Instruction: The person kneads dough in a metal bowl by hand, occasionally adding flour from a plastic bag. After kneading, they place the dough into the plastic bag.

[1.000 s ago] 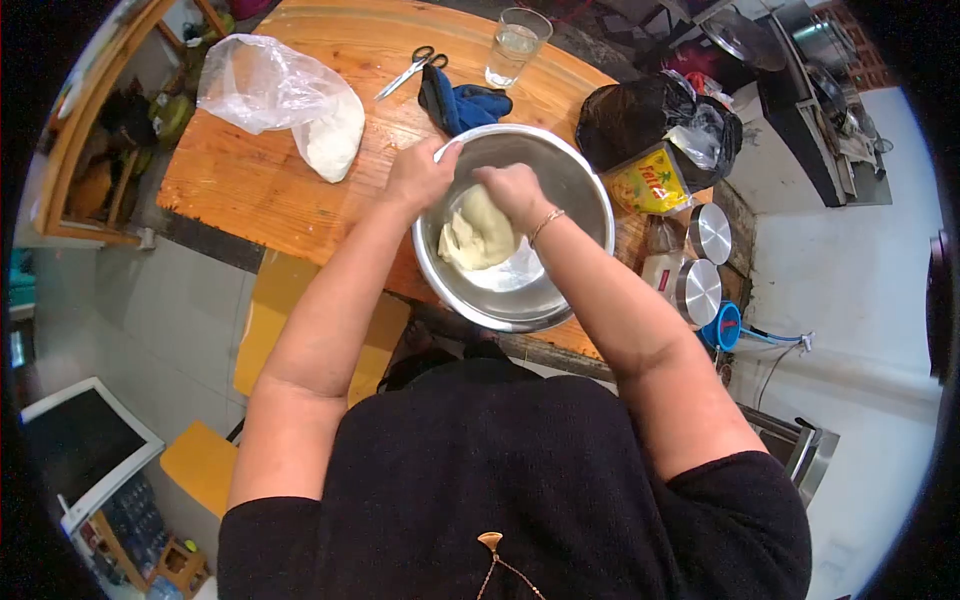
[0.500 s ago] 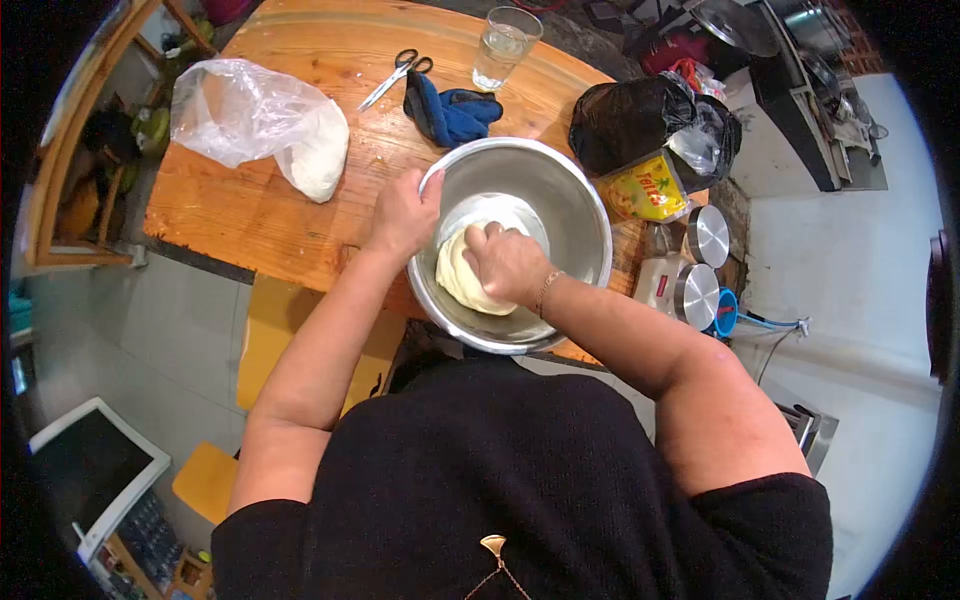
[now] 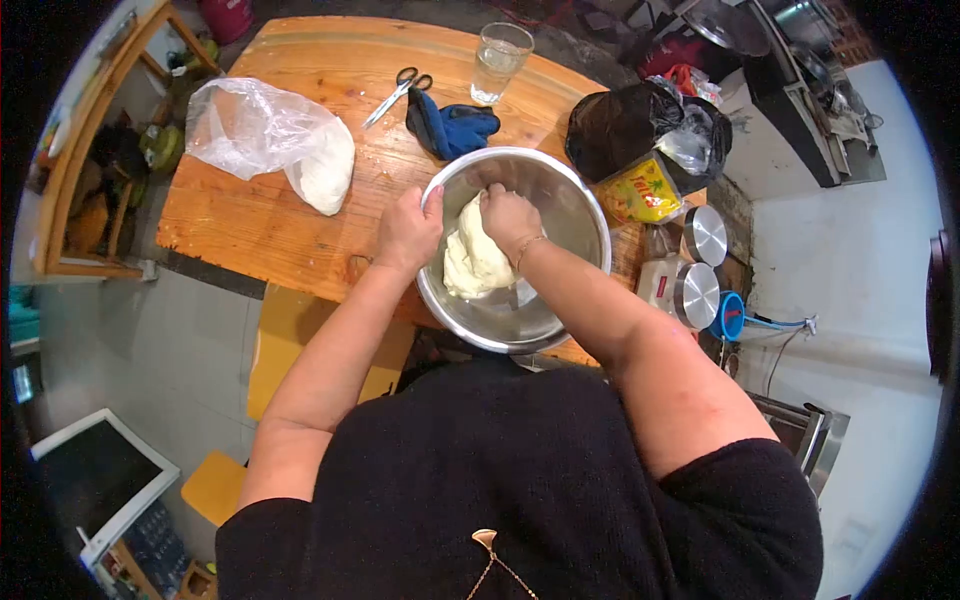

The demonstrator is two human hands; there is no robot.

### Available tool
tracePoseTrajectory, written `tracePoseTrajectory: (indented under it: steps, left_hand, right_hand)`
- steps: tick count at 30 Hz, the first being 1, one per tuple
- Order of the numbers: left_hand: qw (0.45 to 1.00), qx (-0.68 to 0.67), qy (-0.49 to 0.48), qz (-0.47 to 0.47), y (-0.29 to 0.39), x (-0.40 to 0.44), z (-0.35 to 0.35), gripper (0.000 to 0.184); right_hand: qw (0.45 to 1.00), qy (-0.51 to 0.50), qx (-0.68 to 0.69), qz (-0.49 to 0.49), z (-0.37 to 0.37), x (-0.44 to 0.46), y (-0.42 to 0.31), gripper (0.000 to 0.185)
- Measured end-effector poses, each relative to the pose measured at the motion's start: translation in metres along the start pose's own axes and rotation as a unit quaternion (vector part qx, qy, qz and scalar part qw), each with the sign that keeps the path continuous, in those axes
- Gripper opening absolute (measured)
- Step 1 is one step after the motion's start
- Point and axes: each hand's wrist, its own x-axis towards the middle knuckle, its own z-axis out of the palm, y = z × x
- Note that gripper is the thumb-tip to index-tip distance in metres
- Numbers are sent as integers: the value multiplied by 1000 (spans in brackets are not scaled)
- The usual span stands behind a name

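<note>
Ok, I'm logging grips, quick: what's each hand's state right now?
Left hand: closed on the metal bowl's rim.
Right hand: touching the dough; whether closed can't be told.

Bare table (image 3: 375, 170) gives passage between clear bag (image 3: 250, 125) and left hand (image 3: 408, 232); cloth (image 3: 458, 128) with glass (image 3: 499, 66) behind obstructs bowl (image 3: 570, 225) beyond far rim, black bag (image 3: 615, 125) and packet (image 3: 645, 192) crowd its right, and right forearm (image 3: 590, 300) crosses near-right rim.

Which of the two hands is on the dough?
The right hand, with a bracelet at its wrist, is on the dough; the left hand holds the metal bowl instead.
</note>
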Motion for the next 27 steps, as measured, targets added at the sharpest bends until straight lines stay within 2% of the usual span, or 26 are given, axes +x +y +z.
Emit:
tracePoseTrajectory:
  steps: [2, 4, 8, 9, 11, 12, 14, 16, 19, 24, 25, 27]
  left_hand:
    - [1000, 15, 6, -4, 1, 0, -2, 41]
    - [998, 38, 35, 23, 2, -4, 0, 42]
    - [997, 35, 64, 23, -1, -5, 5, 43]
    - [998, 36, 52, 10, 2, -6, 3, 42]
    - [999, 37, 39, -8, 6, -10, 4, 42]
    - [999, 28, 37, 4, 9, -11, 6, 41]
    - [999, 18, 35, 16, 10, -11, 9, 40]
    - [998, 6, 47, 42, 8, -12, 9, 39]
    - [999, 12, 30, 23, 9, -13, 9, 37]
    - [999, -3, 24, 33, 8, -12, 7, 37]
    - [999, -5, 15, 32, 7, -13, 7, 37]
    - [999, -6, 29, 29, 8, -17, 7, 37]
  right_hand:
    - [994, -51, 93, -14, 5, 3, 12, 31]
    - [993, -85, 77, -22, -23, -20, 2, 29]
    - [980, -111, -57, -156, -68, -98, -21, 22]
    - [980, -114, -56, -154, -66, -112, -15, 22]
    - [937, -201, -82, -275, -63, -128, -3, 20]
    - [936, -203, -82, -275, -60, -126, 1, 20]
    - [944, -233, -98, -211, -51, -117, 9, 19]
    - [947, -210, -92, -223, -42, -114, 11, 19]
    - [956, -190, -57, -216, -33, -99, 5, 20]
    - [978, -174, -75, -86, -27, -71, -6, 23]
    - [978, -174, -75, -87, -26, -68, -6, 23]
    - [987, -148, -20, -51, -25, -60, -6, 20]
